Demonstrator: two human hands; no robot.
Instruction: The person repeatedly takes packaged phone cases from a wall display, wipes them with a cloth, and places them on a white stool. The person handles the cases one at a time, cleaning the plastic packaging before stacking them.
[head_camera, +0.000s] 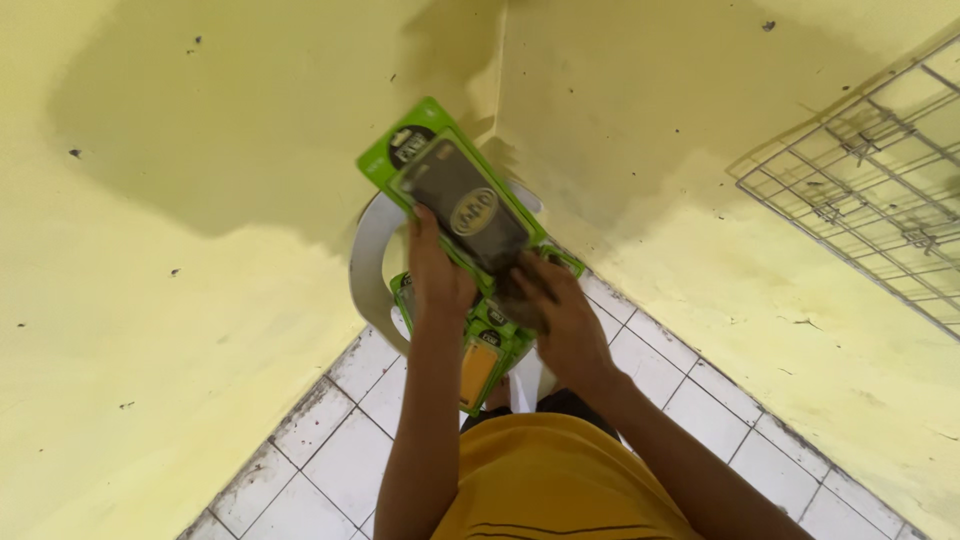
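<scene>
I hold a green blister pack (455, 195) with a dark phone case in it, its long axis running from 10 o'clock down to 4 o'clock, header end toward 10. My left hand (437, 270) grips its lower left edge; my right hand (560, 315) clamps the lower end. Beneath lie more green packs (487, 350) on a white plastic chair (368, 265), in the yellow wall corner over the tiled floor (330, 450).

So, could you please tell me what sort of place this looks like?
Probably a small shop's corner or stockroom: pale yellow painted walls, a white tiled floor, a wire display grid and a stack of green carded packages on a white plastic chair.
</scene>
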